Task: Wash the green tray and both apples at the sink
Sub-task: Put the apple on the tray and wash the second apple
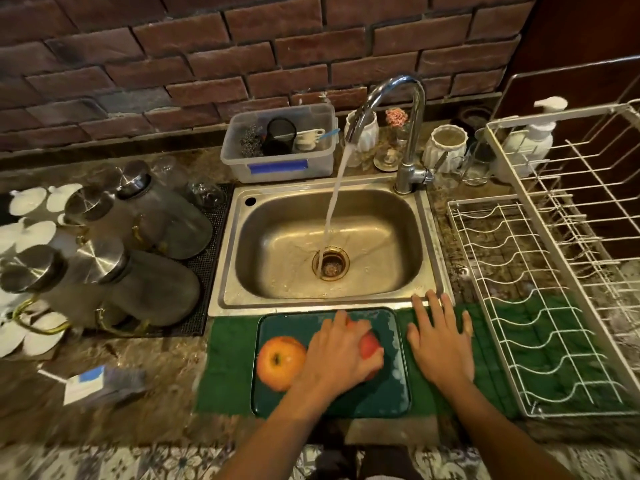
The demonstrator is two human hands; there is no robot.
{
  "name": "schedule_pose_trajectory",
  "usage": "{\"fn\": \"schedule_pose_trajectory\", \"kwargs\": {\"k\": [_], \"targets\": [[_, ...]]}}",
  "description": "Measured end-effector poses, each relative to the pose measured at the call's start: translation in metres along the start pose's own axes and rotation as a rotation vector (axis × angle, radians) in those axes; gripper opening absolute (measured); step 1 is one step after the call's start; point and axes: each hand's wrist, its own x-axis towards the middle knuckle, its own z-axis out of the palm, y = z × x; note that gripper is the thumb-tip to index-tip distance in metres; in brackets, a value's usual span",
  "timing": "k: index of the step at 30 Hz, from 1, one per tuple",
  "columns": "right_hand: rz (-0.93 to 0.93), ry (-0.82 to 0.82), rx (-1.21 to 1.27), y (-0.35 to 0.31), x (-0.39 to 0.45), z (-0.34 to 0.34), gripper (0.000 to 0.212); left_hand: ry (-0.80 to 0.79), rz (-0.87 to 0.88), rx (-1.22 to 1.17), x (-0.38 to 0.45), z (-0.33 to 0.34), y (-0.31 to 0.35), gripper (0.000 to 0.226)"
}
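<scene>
Head view, items by descending size. Worktop (pixel 166 386): mottled stone, carrying all below. Sink (pixel 429 237): steel basin set into the worktop, holding only running water from the curved tap (pixel 412 109), the stream landing at the drain (pixel 330 263). Dish rack (pixel 540 306): white wire, right of the sink, slots unfilled. Green mat (pixel 228 358): lies along the sink's front edge. Green tray (pixel 388 393): rests on the mat just in front of the sink, holding two apples. Plastic tub (pixel 277 164): clear, behind the sink, holding a dark strainer, a small brush and other items too small to tell. Yellow-orange apple (pixel 278 362): left half of the tray, stem up, untouched. Red apple (pixel 370 348): right half of the tray, mostly covered. Left hand (pixel 341 355): grip grasping the red apple from above, fingers curled over it. Right hand (pixel 440 341): grip released, fingers spread flat on the mat beside the tray, fingertips near the sink's rim.
</scene>
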Motion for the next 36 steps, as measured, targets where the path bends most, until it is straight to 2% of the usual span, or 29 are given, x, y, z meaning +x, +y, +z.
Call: {"fn": "schedule_pose_trajectory", "kwargs": {"k": [8,15,20,24,28,34,36], "targets": [[0.005,0.007,0.016,0.001,0.000,0.004,0.059,0.043,0.076,0.206,-0.011,0.009,0.013,0.054],[0.005,0.024,0.028,-0.001,-0.002,0.003,0.060,0.095,0.081,0.239,-0.017,0.017,0.015,0.048],[0.006,0.017,0.021,0.001,-0.001,0.005,0.061,0.084,0.074,0.225,-0.018,0.016,0.015,0.056],[0.009,0.009,0.014,0.002,0.000,0.008,0.060,0.059,0.024,0.190,-0.018,0.013,0.018,0.073],[0.006,0.004,0.007,0.003,0.000,0.008,0.062,0.117,0.016,0.144,-0.011,-0.004,0.018,0.073],[0.024,-0.023,-0.005,0.004,-0.002,0.007,0.061,0.319,-0.086,-0.077,0.028,-0.047,-0.045,0.059],[0.041,-0.047,-0.001,0.004,-0.001,0.006,0.060,0.348,-0.103,-0.074,0.039,-0.057,-0.076,0.057]]}}
